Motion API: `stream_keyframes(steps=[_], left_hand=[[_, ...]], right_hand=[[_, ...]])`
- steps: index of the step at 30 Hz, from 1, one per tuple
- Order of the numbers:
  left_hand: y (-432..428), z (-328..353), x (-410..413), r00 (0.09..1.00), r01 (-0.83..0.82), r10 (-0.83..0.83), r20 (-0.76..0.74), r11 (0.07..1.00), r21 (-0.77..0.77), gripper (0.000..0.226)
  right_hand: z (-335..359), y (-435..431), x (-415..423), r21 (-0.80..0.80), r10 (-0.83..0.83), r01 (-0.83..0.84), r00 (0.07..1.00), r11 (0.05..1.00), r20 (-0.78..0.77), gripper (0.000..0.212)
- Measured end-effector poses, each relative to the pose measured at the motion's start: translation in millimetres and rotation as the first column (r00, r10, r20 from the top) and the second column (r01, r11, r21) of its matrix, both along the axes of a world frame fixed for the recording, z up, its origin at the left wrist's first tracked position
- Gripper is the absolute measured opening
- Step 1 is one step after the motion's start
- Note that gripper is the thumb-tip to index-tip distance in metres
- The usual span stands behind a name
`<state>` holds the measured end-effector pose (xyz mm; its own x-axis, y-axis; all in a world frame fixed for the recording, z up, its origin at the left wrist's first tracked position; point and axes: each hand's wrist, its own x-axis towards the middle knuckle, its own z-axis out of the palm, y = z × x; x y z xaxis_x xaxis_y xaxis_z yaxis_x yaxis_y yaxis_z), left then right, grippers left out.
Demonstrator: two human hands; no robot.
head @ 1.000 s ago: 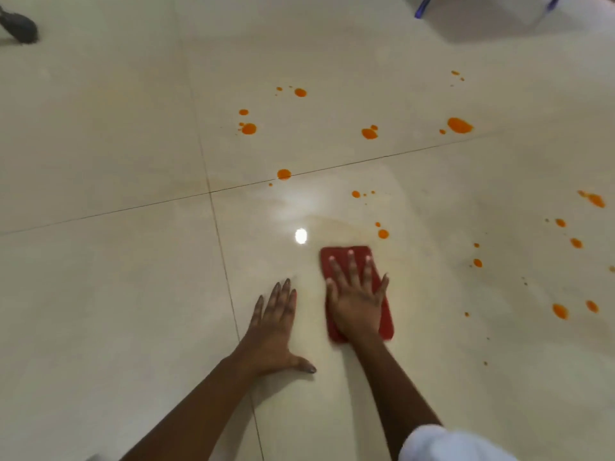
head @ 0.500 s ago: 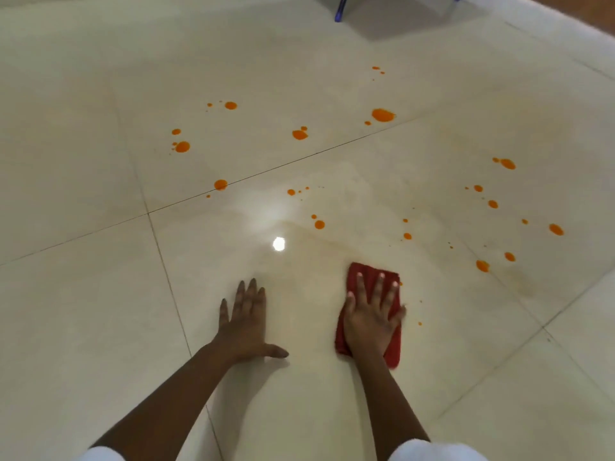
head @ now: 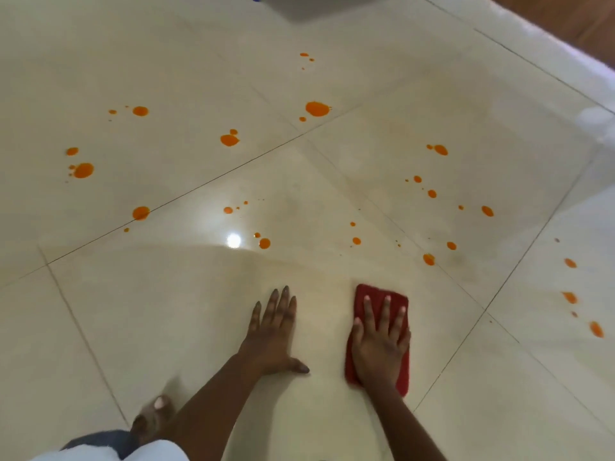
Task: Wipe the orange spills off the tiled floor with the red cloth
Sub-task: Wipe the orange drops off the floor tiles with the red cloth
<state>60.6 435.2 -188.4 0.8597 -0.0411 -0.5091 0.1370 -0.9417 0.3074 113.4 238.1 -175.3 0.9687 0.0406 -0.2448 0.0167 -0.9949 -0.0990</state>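
head view:
a: where's the red cloth [head: 379, 331] rel. to the spills?
b: flat on the tiled floor [head: 166, 327], long axis pointing away from the person. right hand [head: 379, 344] lies spread on top, palm down. nearest orange spills [head: 428, 259] sit ahead and slightly right, near but apart.
a: other hand?
b: left hand [head: 273, 337] spread flat on bare tile, just beside the cloth, bracing. right's nearer. cloth looks folded, dark red, no obvious staining.
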Motion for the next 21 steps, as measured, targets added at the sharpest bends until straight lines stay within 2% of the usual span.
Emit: stream_keyframes(steps=[3,7,11,13,15,16,17,19,21], left_hand=[[1,1,-1,0.999,0.027,-0.027,-0.020,1.000,0.010,0.139],[3,11,1,0.998,0.057,-0.059,0.030,0.996,0.066,0.139],[15,12,29,0.992,0.027,-0.036,0.119,0.997,0.071,0.138],[19,5,38,0.990,0.044,-0.053,0.131,0.996,0.074,0.138],[20,1,38,0.988,0.071,-0.079,0.131,0.995,0.070,0.138],[20,1,37,0.987,0.080,-0.090,0.131,0.994,0.078,0.138],[21,-1,36,0.986,0.082,-0.095,0.138,0.992,0.096,0.138],[22,1,44,0.975,0.107,-0.124,0.185,0.989,0.100,0.138],[22,3,58,0.971,0.142,-0.152,0.186,0.988,0.064,0.138]], right_hand=[[1,5,-16,-0.001,-0.003,0.003,0.998,1.000,-0.063,0.054],[3,2,-12,-0.039,0.009,-0.013,0.995,0.999,-0.101,0.054],[0,15,-16,0.014,-0.019,0.019,0.999,1.000,-0.026,0.062],[-1,35,-16,0.077,0.130,-0.127,0.991,0.989,-0.040,0.056],[-7,59,11,0.081,0.366,-0.368,0.930,0.926,0.043,0.054],[-9,65,38,0.061,0.432,-0.439,0.896,0.896,0.103,0.053],[-10,65,70,0.049,0.440,-0.445,0.894,0.894,0.086,0.052],[-11,46,123,0.012,0.253,-0.254,0.965,0.967,0.070,0.052],[-14,17,125,0.060,0.013,-0.018,0.997,0.998,0.078,0.052]])
